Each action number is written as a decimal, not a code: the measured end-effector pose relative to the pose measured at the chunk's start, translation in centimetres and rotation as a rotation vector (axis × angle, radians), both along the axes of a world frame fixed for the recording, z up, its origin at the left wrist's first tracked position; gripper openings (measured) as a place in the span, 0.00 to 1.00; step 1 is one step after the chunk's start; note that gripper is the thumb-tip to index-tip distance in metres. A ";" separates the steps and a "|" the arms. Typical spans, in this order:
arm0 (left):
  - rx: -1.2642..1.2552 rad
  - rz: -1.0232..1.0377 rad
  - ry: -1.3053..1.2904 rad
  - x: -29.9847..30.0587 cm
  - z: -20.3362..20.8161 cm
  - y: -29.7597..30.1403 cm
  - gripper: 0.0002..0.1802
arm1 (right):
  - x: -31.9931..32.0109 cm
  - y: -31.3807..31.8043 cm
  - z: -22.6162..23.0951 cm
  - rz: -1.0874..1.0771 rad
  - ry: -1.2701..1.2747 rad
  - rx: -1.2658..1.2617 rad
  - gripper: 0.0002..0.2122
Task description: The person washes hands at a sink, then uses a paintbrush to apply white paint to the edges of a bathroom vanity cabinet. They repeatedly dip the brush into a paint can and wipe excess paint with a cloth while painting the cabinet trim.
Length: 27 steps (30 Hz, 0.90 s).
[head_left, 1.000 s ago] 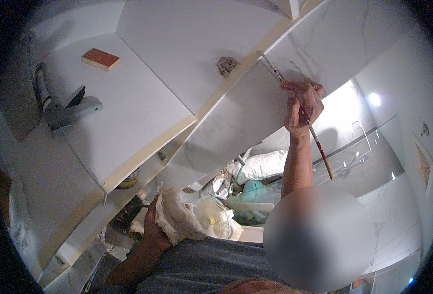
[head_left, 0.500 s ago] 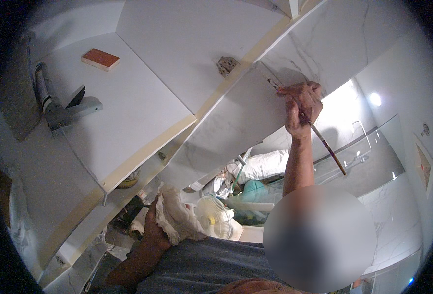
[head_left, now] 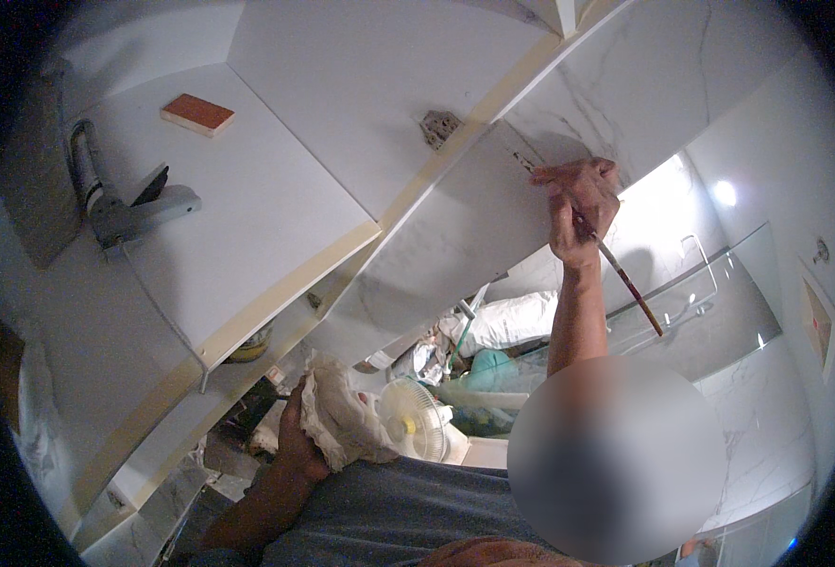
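Observation:
My right hand [head_left: 583, 203] is closed around a thin, long-handled artist's brush [head_left: 630, 283]. Its stained tip points up and left, close to the marbled panel beside a strip of masking tape [head_left: 427, 175]; whether it touches cannot be made out. The brown handle end slants down to the right. Low in front of my body, my left hand [head_left: 302, 439] grips a crumpled off-white rag [head_left: 342, 416]. Part of the left hand's fingers is hidden behind the cloth.
On the white shelf [head_left: 276, 180] at the left lie a caulking gun [head_left: 125, 213] and a reddish-brown block [head_left: 197, 114]. A rough greyish hole or patch [head_left: 439, 128] sits beside the tape. Below stand a small fan [head_left: 410, 420] and white covered bundles [head_left: 507, 319].
The brush has shifted very slightly, its handle end a little to the left. The left hand and rag stay nearly still; the view has moved a touch.

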<state>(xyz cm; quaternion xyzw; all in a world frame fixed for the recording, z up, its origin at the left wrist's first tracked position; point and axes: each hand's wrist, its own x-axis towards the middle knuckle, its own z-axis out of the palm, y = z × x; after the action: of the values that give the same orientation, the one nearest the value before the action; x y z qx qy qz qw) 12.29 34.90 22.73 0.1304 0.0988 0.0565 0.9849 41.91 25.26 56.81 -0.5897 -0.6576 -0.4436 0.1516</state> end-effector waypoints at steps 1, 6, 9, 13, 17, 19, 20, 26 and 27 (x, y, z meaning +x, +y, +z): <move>-0.236 -0.034 0.016 -0.4 1.3 0.5 0.32 | -0.2 0.0 0.0 0.013 -0.002 -0.013 0.08; -0.033 -0.062 0.117 -0.1 2.9 1.2 0.31 | -0.6 -0.2 0.2 -0.047 0.030 -0.086 0.08; -0.283 -0.026 0.065 -0.5 2.4 0.8 0.30 | 0.2 -0.6 0.2 0.061 0.094 -0.057 0.09; -0.465 -0.031 0.039 -1.0 3.1 1.0 0.29 | 0.4 -0.9 0.1 0.117 0.125 0.046 0.11; 0.007 0.096 0.486 0.0 10.3 0.5 0.30 | 0.1 -1.3 0.3 0.097 0.350 0.294 0.12; 0.185 0.040 0.466 -0.3 9.1 1.1 0.31 | -0.8 -0.5 1.8 0.124 0.420 0.458 0.12; 0.105 -0.004 0.362 -0.7 6.9 1.3 0.32 | -0.9 -0.4 3.1 0.102 0.298 0.484 0.11; -0.258 -0.073 0.031 -2.1 3.4 1.8 0.34 | -0.3 0.8 8.6 0.201 0.335 0.487 0.07; -0.166 -0.046 0.040 -2.4 4.0 1.5 0.34 | -0.1 0.9 8.9 0.236 0.334 0.471 0.07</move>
<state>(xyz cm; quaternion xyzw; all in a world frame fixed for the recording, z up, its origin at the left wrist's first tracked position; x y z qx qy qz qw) 9.89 36.42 26.73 0.0517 0.1197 0.0227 0.9912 41.81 26.14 65.73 -0.5226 -0.5667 -0.4603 0.4404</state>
